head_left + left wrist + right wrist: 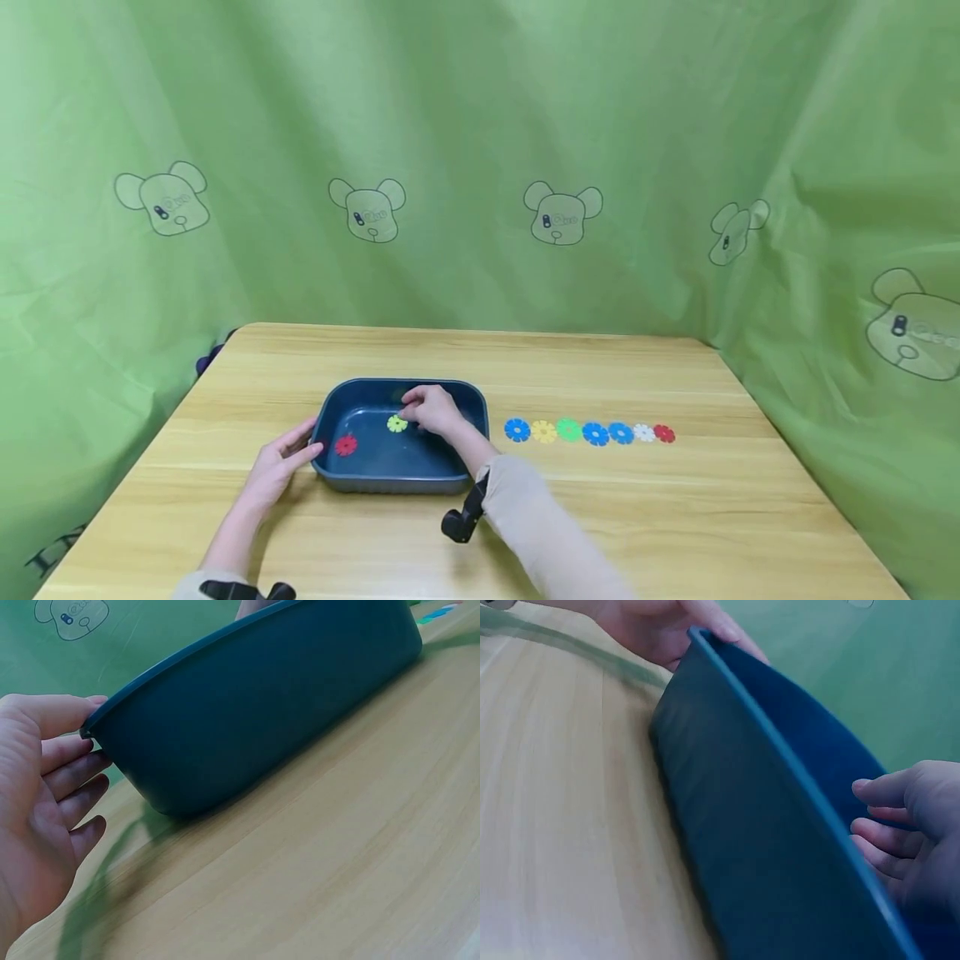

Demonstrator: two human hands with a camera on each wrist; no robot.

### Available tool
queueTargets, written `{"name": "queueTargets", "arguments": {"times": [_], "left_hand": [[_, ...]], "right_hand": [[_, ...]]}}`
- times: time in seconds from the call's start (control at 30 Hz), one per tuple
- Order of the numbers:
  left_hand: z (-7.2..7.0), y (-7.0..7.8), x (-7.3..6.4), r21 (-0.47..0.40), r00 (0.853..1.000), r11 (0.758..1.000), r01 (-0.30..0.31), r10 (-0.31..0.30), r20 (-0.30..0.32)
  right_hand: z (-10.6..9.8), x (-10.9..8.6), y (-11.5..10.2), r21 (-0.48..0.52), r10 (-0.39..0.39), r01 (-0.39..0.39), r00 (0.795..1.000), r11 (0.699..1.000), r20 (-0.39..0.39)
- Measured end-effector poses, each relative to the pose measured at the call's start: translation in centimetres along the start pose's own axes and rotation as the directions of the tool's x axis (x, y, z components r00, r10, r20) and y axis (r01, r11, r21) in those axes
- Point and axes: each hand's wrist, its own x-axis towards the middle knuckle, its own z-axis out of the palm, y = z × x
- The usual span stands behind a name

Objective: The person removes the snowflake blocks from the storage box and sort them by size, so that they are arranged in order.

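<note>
A dark blue rectangular basin [397, 483] stands on the wooden table. My left hand [276, 467] grips its left rim, thumb over the edge and fingers against the outer wall, as the left wrist view also shows. Inside the basin lie a red flower-shaped disc [346, 446] near the left end and a yellow-green flower-shaped disc [397, 424] near the middle. My right hand [433, 410] reaches in over the right side, fingertips close beside the yellow-green disc. In the right wrist view its thumb and loosely bent fingers [885, 836] stand apart, with nothing seen between them; the basin wall hides the discs there.
Right of the basin, several flower-shaped discs form a row on the table [600, 517]: blue [517, 430], yellow [543, 432], green [569, 429], two more blue, white [644, 432] and red [664, 433]. A green curtain [465, 275] with bear-head prints hangs behind.
</note>
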Motion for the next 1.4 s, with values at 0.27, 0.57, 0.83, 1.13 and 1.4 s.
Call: {"name": "queueTargets", "arguments": {"times": [0.27, 0.57, 0.83, 1.13, 1.4], "left_hand": [[-0.1, 0.0, 0.1, -0.002, 1.0, 1.0, -0.001, 0.001, 0.007], [-0.1, 0.0, 0.1, 0.003, 1.0, 1.0, 0.005, -0.006, 0.008], [-0.1, -0.6, 0.1, 0.003, 1.0, 1.0, -0.015, 0.015, 0.0], [-0.1, -0.5, -0.1, 0.006, 1.0, 1.0, -0.024, 0.024, -0.002], [0.0, -0.4, 0.0, 0.003, 1.0, 1.0, 0.003, -0.003, -0.007]], "right_hand": [[1.2, 0.5, 0.8, -0.19, -0.041, 0.04, 0.999, 0.981, 0.0], [1.8, 0.7, 0.8, -0.409, -0.073, 0.107, 0.993, 0.906, 0.098], [2.1, 0.3, 0.7, -0.528, -0.091, 0.135, 0.99, 0.839, 0.108], [1.7, 0.0, 0.6, -0.44, -0.109, 0.17, 0.981, 0.882, 0.16], [0.9, -0.2, 1.0, -0.242, -0.075, 0.11, 0.986, 0.964, 0.15]]}}
